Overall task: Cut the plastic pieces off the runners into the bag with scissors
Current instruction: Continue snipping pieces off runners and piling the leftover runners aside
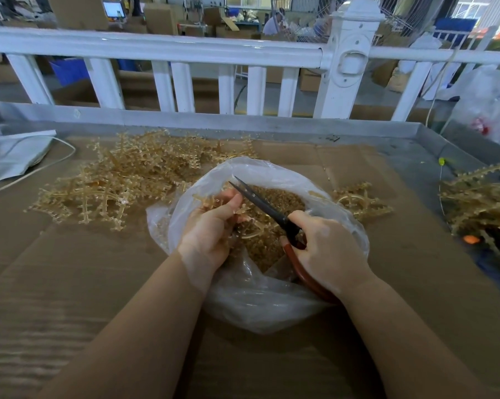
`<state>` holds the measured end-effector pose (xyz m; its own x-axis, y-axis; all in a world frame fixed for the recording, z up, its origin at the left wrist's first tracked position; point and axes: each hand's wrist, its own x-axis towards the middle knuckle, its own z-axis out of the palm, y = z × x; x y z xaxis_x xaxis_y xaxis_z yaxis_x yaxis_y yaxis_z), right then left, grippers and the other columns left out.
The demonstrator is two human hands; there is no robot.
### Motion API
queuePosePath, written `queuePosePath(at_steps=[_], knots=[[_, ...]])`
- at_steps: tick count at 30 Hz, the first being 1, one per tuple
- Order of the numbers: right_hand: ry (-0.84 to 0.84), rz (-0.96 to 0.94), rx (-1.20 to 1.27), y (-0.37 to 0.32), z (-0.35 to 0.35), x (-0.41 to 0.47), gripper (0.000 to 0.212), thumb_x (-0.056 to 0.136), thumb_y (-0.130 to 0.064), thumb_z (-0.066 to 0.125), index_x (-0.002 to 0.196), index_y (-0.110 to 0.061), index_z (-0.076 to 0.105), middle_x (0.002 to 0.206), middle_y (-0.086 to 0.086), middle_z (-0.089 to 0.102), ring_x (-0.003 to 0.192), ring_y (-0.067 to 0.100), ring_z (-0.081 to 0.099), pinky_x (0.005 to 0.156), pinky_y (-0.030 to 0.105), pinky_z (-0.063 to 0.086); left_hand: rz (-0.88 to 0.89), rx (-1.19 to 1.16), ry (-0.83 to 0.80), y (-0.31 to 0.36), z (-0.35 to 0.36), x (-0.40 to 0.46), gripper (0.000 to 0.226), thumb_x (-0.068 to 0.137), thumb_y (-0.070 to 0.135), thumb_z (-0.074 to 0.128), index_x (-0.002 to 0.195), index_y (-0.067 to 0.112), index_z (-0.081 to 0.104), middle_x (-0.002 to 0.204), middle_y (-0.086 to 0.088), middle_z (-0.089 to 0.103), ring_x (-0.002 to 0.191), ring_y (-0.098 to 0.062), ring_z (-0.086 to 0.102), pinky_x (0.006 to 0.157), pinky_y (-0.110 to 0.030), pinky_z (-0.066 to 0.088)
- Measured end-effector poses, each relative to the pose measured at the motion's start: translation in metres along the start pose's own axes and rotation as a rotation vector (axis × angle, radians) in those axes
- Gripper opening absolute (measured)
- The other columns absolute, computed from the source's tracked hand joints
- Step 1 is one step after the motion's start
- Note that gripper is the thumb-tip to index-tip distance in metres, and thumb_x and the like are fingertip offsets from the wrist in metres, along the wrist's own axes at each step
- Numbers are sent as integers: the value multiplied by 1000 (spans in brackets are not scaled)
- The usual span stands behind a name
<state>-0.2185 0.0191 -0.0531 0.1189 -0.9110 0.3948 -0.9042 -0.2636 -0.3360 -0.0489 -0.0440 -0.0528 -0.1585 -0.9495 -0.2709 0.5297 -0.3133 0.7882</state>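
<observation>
A clear plastic bag (pixel 272 300) lies open on the cardboard-covered table, holding a heap of small amber cut pieces (pixel 274 203). My left hand (pixel 211 226) grips an amber runner (pixel 211 201) over the bag's mouth. My right hand (pixel 326 251) holds scissors (pixel 260 201) with dark blades and red-brown handles. The blades are slightly apart and point up-left, their tips just past my left thumb. A big pile of uncut runners (pixel 119 180) lies behind the bag on the left.
More runners (pixel 361 201) lie right of the bag, and another heap (pixel 481 205) at the table's right edge. A grey bag and a white cord (pixel 16 156) sit at far left. A raised metal rim and a white railing (pixel 185 50) bound the far side.
</observation>
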Motion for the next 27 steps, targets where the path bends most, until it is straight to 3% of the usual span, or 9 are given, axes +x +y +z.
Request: queuePosePath(at_steps=[2, 4, 7, 10, 13, 17, 20, 25, 27], knots=[[14, 7, -25, -1, 1, -1, 13, 89, -32, 60, 97, -21, 62, 80, -2, 64, 72, 15, 59, 59, 23, 41, -6, -7, -4, -1, 0, 1, 12, 75, 7, 67, 83, 14, 61, 64, 0, 67, 57, -13, 64, 53, -23, 54], [29, 12, -48, -1, 3, -3, 15, 89, -35, 60, 95, -21, 60, 79, -2, 63, 72, 16, 58, 59, 24, 40, -17, 2, 7, 0, 1, 0, 12, 81, 6, 65, 92, 9, 65, 69, -3, 69, 60, -15, 67, 53, -26, 56], [47, 9, -61, -3, 5, -3, 17, 88, -38, 60, 95, -22, 59, 79, -3, 62, 72, 15, 58, 59, 22, 41, -44, 22, 35, 2, 3, -3, 39, 82, 9, 65, 119, 2, 61, 99, -13, 68, 89, -25, 67, 76, -36, 57], [48, 13, -53, -5, 7, -2, 18, 89, -41, 58, 95, -24, 56, 79, -4, 61, 74, 14, 57, 61, 22, 41, -53, 19, 43, 2, 4, -4, 46, 84, 12, 65, 128, 0, 56, 121, -20, 62, 111, -33, 61, 90, -43, 53], [53, 24, -59, -7, 9, -1, 21, 88, -46, 56, 94, -26, 53, 78, -6, 59, 73, 13, 56, 61, 24, 41, -24, 11, 48, 1, 5, -5, 46, 84, 13, 64, 127, 0, 56, 117, -20, 64, 102, -32, 65, 82, -40, 56], [51, 26, -81, -8, 10, 0, 25, 89, -52, 52, 95, -27, 52, 76, -8, 56, 72, 11, 54, 59, 22, 35, 2, -27, 38, 0, 5, -6, 59, 75, 15, 67, 130, -2, 53, 124, -23, 60, 113, -36, 60, 93, -47, 50], [53, 29, -72, -8, 11, 0, 25, 88, -53, 51, 93, -28, 52, 74, -8, 55, 71, 11, 54, 58, 22, 36, 23, -43, 28, 0, 5, -6, 67, 67, 16, 68, 130, -2, 52, 122, -22, 61, 107, -34, 62, 92, -46, 51], [44, 9, -20, -7, 10, 1, 25, 88, -53, 52, 89, -28, 51, 72, -9, 55, 68, 11, 55, 60, 26, 45, 27, -4, 22, -2, 1, -2, 51, 77, 11, 65, 126, -2, 56, 102, -16, 68, 96, -29, 65, 90, -45, 52], [41, -4, 2, -6, 9, 1, 23, 88, -51, 55, 84, -30, 46, 68, -11, 51, 66, 11, 54, 58, 26, 43, 26, 4, 14, -2, 0, -1, 45, 82, 9, 63, 125, -1, 56, 103, -16, 67, 98, -30, 65, 89, -45, 52]])
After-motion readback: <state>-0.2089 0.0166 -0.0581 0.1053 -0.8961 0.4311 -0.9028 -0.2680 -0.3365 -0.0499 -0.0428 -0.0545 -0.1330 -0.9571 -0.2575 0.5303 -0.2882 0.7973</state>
